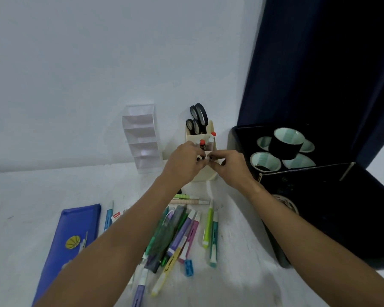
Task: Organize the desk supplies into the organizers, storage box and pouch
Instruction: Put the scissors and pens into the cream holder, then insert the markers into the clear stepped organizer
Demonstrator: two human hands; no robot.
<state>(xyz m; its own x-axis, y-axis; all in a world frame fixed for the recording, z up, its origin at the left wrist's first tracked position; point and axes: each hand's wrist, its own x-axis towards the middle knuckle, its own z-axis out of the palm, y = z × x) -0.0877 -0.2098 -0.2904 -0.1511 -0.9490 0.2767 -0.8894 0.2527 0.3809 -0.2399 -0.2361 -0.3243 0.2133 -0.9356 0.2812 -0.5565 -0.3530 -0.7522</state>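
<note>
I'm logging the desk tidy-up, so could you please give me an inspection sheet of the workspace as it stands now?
Surface: white desk, scuffed.
Job's things: cream organizer holds scissors and red-capped bottles; clear tiered organizer looks empty; black storage box holds tape rolls; blue pouch lies flat; pens and highlighters loose.
Clutter: blue sharpener.
Hands: left hand and right hand meet at the cream organizer's front, pinching something small; unclear what.
Cables: nothing seen.
Surroundings: white wall, dark curtain.
</note>
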